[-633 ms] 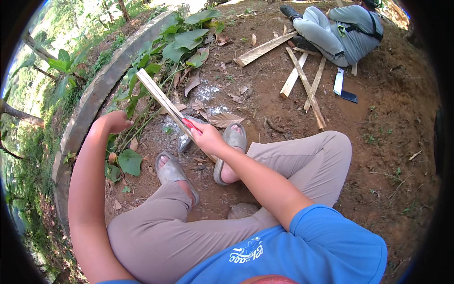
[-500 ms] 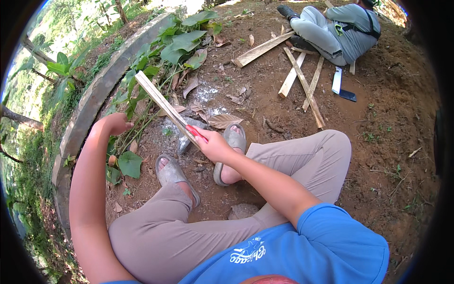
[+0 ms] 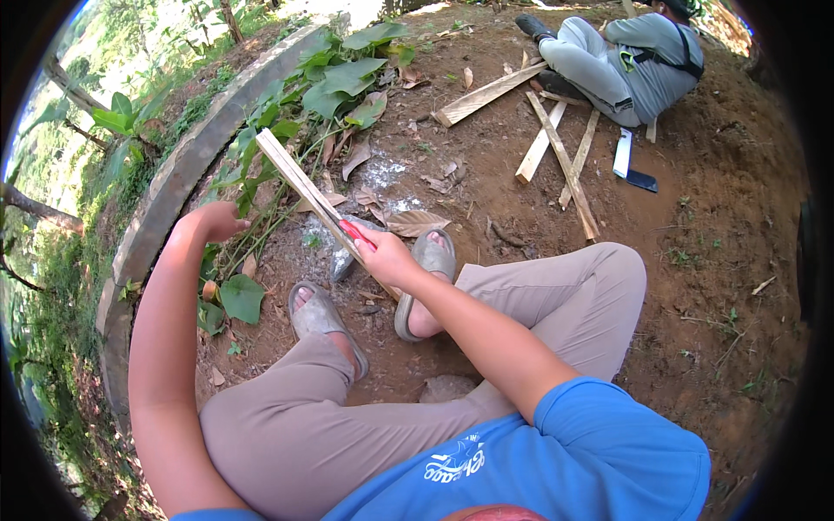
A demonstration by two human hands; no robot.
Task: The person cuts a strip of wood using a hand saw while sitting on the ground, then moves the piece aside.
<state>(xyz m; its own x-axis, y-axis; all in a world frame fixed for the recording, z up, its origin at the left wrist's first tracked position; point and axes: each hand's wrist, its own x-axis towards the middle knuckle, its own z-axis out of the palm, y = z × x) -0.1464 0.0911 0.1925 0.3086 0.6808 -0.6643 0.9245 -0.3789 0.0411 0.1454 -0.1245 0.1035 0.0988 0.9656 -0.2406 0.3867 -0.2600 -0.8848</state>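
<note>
The wooden slat (image 3: pixel 300 187) ran from centre toward ten o'clock, above the sandalled feet (image 3: pixel 326 317). The right hand (image 3: pixel 387 258) closed around its lower end with a red-handled tool (image 3: pixel 354 233); short, controlled strokes seemed wise. The left hand (image 3: pixel 217 221) curled at nine o'clock, its grip unclear.

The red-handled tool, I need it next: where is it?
In the head view, the red-handled tool is in the right hand, against the wooden stick, above the grey sandals.
</note>
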